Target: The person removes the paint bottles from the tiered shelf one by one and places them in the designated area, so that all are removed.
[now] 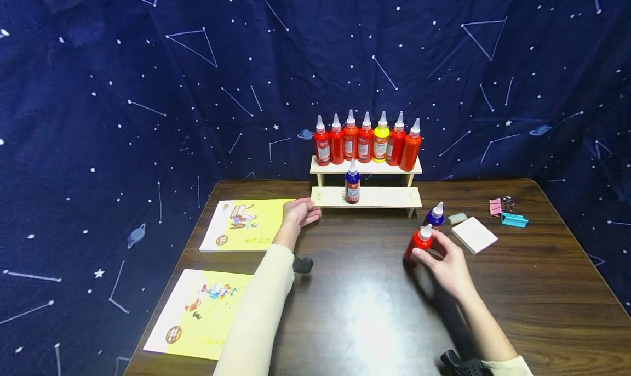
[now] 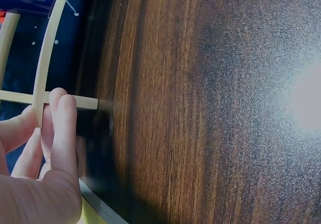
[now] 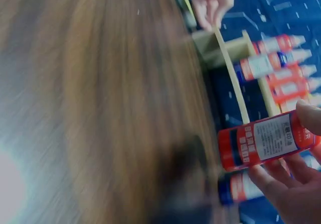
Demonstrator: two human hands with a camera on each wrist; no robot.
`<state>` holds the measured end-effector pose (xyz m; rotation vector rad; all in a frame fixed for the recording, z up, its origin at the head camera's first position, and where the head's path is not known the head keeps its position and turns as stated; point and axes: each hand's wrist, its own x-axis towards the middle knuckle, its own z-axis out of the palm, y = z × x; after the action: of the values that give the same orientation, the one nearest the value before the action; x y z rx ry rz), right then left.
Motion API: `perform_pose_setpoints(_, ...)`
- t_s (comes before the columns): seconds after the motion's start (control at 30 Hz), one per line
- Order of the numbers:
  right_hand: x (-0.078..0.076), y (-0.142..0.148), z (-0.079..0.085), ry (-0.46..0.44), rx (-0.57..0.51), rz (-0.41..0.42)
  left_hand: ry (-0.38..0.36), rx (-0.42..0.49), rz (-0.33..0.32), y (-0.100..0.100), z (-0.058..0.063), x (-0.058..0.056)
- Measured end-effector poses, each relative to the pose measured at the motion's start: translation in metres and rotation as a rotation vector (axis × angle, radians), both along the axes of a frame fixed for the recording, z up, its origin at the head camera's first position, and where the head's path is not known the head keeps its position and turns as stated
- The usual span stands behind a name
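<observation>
My right hand (image 1: pixel 447 266) grips a red paint bottle (image 1: pixel 419 245) with a white nozzle, a little above the table; its printed label shows in the right wrist view. Just behind it stands a blue paint bottle (image 1: pixel 435 218). With thumb and fingers, my left hand (image 1: pixel 298 214) pinches the left end of the lower board of a two-tier wooden shelf (image 1: pixel 384 197). On that board stands another blue paint bottle (image 1: pixel 352 185). Along the upper tier is a row of several red bottles (image 1: pixel 364 144) with one yellow bottle (image 1: pixel 380 143) among them.
Two yellow-covered books (image 1: pixel 256 222) lie on the left of the wooden table (image 1: pixel 340 288). At the right are a white paper pad (image 1: pixel 474 235), a pale eraser-like block (image 1: pixel 457 218), a blue binder clip (image 1: pixel 514 220) and a pink clip (image 1: pixel 495 207). A dark starry cloth hangs behind.
</observation>
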<state>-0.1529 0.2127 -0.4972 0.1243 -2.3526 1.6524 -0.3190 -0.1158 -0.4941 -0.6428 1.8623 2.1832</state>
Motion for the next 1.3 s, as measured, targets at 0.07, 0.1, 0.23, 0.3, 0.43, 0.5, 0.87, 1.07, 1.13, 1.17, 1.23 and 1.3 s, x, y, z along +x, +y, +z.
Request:
perform_pose_setpoints(0.07, 0.008, 0.012, -0.004, 0.008, 0.017, -0.062, 0.004, -0.001, -0.006, 0.0, 0.0, 0.0)
perform_pose_setpoints(0.1, 0.011, 0.018, -0.005, 0.012, 0.029, -0.097, 0.005, -0.001, -0.009, -0.001, -0.001, 0.001)
perform_pose_setpoints(0.23, 0.014, 0.037, -0.007, 0.02, 0.058, -0.201, 0.002, -0.002, -0.006, -0.001, 0.0, 0.002)
perform_pose_setpoints(0.3, 0.012, 0.044, -0.008, 0.017, 0.062, -0.228, 0.001, 0.001, -0.001, -0.001, 0.001, 0.002)
perform_pose_setpoints(0.43, 0.005, 0.051, -0.011, -0.012, 0.061, -0.247, 0.005, 0.001, 0.006, -0.001, 0.001, 0.002)
perform_pose_setpoints(0.5, 0.002, 0.052, -0.012, -0.024, 0.06, -0.247, 0.006, 0.002, 0.007, -0.001, 0.001, 0.002)
perform_pose_setpoints(0.87, -0.001, 0.052, -0.011, -0.056, 0.091, -0.231, 0.001, 0.004, 0.005, -0.001, 0.0, 0.002)
perform_pose_setpoints(1.07, 0.002, 0.052, 0.004, 0.024, 0.059, -0.291, -0.003, -0.005, 0.012, -0.001, -0.001, 0.002)
perform_pose_setpoints(1.13, 0.003, 0.047, 0.016, 0.103, 0.029, -0.322, -0.002, -0.008, 0.012, -0.001, -0.001, 0.002)
perform_pose_setpoints(1.17, 0.004, 0.043, 0.024, 0.153, 0.023, -0.338, 0.0, -0.009, 0.012, -0.001, -0.001, 0.002)
perform_pose_setpoints(1.23, 0.007, 0.033, 0.042, 0.273, 0.042, -0.363, 0.004, -0.011, 0.01, 0.0, 0.0, 0.002)
perform_pose_setpoints(1.3, 0.008, 0.02, 0.06, 0.395, 0.07, -0.38, 0.005, -0.014, 0.008, 0.0, 0.0, 0.002)
